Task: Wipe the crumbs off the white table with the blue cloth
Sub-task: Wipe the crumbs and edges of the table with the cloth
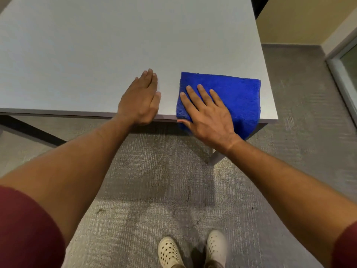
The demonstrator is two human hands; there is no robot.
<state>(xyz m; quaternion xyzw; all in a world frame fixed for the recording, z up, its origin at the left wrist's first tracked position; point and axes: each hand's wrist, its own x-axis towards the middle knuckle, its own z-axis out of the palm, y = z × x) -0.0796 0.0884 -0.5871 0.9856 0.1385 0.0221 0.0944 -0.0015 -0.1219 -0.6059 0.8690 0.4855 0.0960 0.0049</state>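
Note:
The blue cloth (235,95) lies folded at the near right corner of the white table (96,55), its near part hanging over the front edge. My right hand (206,111) presses flat on the cloth's left half, fingers spread, thumb curled under the hanging part at the table edge. My left hand (141,99) rests flat on the bare tabletop just left of the cloth, fingers together, heel at the front edge. A narrow strip of table separates the two hands. No crumbs are visible on the surface.
Grey carpet (154,180) lies below the front edge, with my two white perforated shoes (191,248) on it. A table leg (216,157) stands under the near right corner. A yellow wall and a glass door frame (340,70) stand at the right.

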